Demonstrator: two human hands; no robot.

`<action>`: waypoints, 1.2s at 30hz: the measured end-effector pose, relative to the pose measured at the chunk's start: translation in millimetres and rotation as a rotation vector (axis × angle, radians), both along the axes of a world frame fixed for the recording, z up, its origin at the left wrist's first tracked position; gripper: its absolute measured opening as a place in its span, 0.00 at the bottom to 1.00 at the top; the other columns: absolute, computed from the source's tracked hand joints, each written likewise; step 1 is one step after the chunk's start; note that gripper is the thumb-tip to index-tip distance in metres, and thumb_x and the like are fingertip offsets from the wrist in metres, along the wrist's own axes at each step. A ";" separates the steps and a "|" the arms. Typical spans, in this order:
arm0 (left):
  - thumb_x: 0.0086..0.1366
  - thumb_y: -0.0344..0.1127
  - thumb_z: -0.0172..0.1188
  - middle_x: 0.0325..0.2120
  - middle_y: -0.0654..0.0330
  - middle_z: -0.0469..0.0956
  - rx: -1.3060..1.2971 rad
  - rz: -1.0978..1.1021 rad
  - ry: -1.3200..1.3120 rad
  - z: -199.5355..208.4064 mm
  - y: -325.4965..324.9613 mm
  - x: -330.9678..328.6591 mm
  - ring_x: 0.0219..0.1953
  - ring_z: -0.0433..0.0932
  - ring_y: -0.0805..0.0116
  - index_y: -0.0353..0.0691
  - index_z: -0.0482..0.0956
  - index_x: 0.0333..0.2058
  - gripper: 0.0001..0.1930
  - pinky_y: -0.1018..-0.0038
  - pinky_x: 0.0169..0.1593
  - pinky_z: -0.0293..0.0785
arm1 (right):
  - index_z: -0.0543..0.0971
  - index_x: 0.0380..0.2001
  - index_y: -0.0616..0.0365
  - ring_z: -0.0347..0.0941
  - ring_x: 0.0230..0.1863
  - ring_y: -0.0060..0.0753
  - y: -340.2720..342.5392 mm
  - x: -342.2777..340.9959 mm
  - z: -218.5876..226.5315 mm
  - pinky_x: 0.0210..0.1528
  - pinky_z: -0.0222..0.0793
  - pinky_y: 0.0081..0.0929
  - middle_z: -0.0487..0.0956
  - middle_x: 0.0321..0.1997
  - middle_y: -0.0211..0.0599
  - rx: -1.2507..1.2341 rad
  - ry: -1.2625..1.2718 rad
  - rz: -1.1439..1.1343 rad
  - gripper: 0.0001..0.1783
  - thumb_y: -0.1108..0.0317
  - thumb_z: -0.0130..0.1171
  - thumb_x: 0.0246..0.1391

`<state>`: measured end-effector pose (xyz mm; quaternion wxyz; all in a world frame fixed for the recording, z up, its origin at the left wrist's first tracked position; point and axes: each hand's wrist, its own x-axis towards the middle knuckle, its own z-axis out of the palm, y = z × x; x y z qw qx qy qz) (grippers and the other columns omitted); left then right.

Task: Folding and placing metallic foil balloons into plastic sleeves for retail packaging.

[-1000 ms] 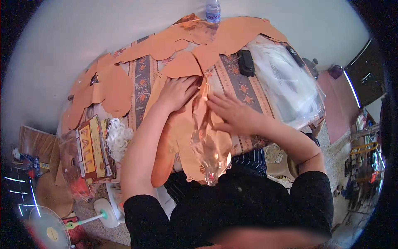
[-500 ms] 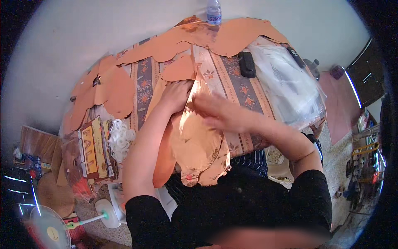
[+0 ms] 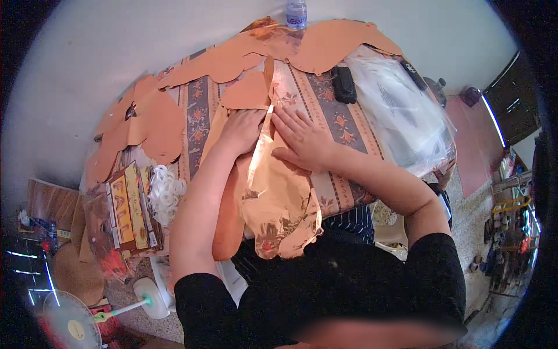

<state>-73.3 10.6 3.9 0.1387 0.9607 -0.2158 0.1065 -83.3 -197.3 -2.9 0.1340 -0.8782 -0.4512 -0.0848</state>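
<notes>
A flat, uninflated foil balloon (image 3: 279,180), shiny gold-orange, runs from the middle of the table down over its near edge into my lap. My right hand (image 3: 303,139) lies flat on its upper right part, fingers stretched out and slightly spread. Pressed down on the left side of the foil is my left hand (image 3: 243,129), fingers extended and fingertips close to a matt orange balloon piece (image 3: 247,93). A bright creased fold of foil runs between the two hands. Another orange flap (image 3: 228,224) hangs beside my left forearm.
More flat orange balloons lie at the left (image 3: 163,131) and along the back (image 3: 343,43), near a water bottle (image 3: 296,16). A black case (image 3: 344,85) sits beside clear plastic bags (image 3: 401,110). Boxes (image 3: 129,209) and white rings (image 3: 165,195) are at the left.
My right hand, blurred before, has moved slightly up and now rests flat on the foil. My left hand stays nearly in place. The lower foil lies a little flatter.
</notes>
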 end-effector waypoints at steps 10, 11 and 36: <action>0.65 0.44 0.44 0.54 0.48 0.69 0.022 0.011 0.113 3.7 0.8 1.3 0.58 0.65 0.50 0.40 0.71 0.52 0.21 0.58 0.61 0.56 | 0.49 0.65 0.67 0.40 0.73 0.48 -0.4 -2.1 -4.3 0.72 0.35 0.41 0.48 0.71 0.54 0.006 -0.027 -0.007 0.46 0.40 0.42 0.59; 0.65 0.44 0.44 0.54 0.48 0.69 0.023 0.010 0.113 3.8 1.0 1.1 0.58 0.65 0.50 0.40 0.71 0.52 0.21 0.58 0.61 0.56 | 0.50 0.65 0.67 0.40 0.73 0.48 -0.6 -2.8 -4.0 0.72 0.35 0.41 0.49 0.71 0.54 0.006 -0.037 -0.011 0.46 0.40 0.42 0.59; 0.64 0.39 0.46 0.45 0.46 0.74 -0.013 -0.006 0.039 2.3 2.0 1.5 0.50 0.71 0.47 0.37 0.73 0.43 0.15 0.57 0.53 0.65 | 0.51 0.65 0.67 0.42 0.72 0.48 -11.3 -27.1 -1.7 0.71 0.34 0.43 0.50 0.70 0.53 -0.095 -0.054 0.054 0.48 0.37 0.43 0.56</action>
